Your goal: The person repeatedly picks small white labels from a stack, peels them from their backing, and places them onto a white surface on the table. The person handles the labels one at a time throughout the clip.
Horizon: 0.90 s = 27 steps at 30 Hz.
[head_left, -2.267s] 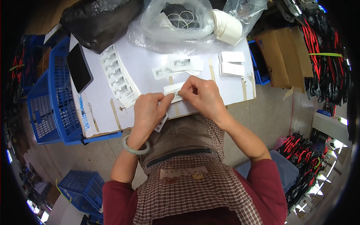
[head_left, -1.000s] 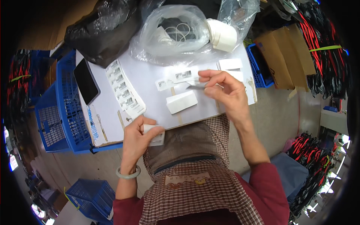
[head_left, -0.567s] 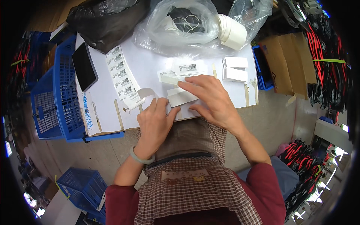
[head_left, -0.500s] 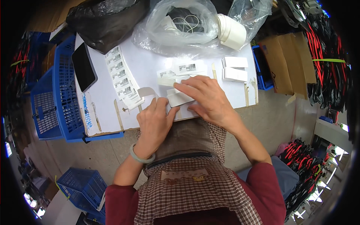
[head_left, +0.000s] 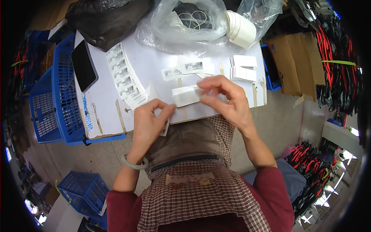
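Crosswise: white cards, long axis angled away rightward.

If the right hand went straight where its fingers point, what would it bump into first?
Probably the white cards in the middle. The right hand points left, and its fingertips are at their right end. It's blurry, so I can't tell if they're touching or just above.

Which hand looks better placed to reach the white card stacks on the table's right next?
Likely the right hand: it is nearer the white card stacks, though blur hides its grip. The left hand is farther, with a label strip beneath it.
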Each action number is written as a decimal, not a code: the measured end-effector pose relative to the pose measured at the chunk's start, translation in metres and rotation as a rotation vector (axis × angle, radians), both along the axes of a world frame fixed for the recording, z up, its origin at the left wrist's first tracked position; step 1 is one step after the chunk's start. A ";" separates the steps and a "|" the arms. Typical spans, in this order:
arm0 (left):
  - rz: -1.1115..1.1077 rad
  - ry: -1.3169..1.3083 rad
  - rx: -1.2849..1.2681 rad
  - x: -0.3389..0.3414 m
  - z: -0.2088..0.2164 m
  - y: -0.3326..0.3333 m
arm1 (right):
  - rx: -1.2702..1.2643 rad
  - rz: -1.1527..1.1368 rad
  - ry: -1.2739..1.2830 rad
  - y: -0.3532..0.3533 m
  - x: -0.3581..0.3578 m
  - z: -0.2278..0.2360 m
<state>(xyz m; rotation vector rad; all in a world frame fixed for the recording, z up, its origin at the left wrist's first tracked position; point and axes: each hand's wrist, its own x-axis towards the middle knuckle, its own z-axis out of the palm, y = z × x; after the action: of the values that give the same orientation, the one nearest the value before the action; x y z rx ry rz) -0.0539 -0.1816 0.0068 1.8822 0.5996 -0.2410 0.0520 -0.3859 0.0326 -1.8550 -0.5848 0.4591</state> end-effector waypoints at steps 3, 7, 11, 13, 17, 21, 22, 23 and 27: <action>-0.039 -0.068 0.046 0.007 -0.011 0.000 | -0.067 -0.048 0.326 0.007 -0.005 0.000; -0.084 -0.069 0.112 0.015 -0.013 -0.003 | -0.125 -0.069 0.290 0.014 -0.003 -0.014; -0.078 -0.065 0.105 0.014 -0.015 -0.004 | -0.172 -0.059 0.249 0.018 0.001 -0.013; -0.094 -0.048 0.115 0.013 -0.015 -0.003 | -0.175 -0.043 0.248 0.018 0.002 -0.015; -0.073 -0.068 0.101 0.013 -0.015 -0.004 | -0.191 -0.030 0.260 0.019 0.004 -0.012; -0.019 -0.096 0.030 0.011 -0.020 -0.003 | -0.211 -0.024 0.282 0.020 0.005 -0.009; 0.007 -0.115 -0.006 0.011 -0.021 -0.003 | -0.221 -0.018 0.287 0.020 0.006 -0.008; -0.018 -0.096 0.049 0.011 -0.020 -0.004 | -0.232 -0.012 0.292 0.020 0.006 -0.008; -0.121 -0.096 0.231 0.017 -0.014 -0.011 | -0.247 -0.004 0.186 0.020 0.003 -0.011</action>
<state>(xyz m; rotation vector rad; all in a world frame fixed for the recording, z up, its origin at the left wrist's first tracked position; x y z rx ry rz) -0.0368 -0.1928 -0.0077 2.1431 0.4643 -0.1638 0.0554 -0.3656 0.0220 -2.0183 -0.4123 0.7190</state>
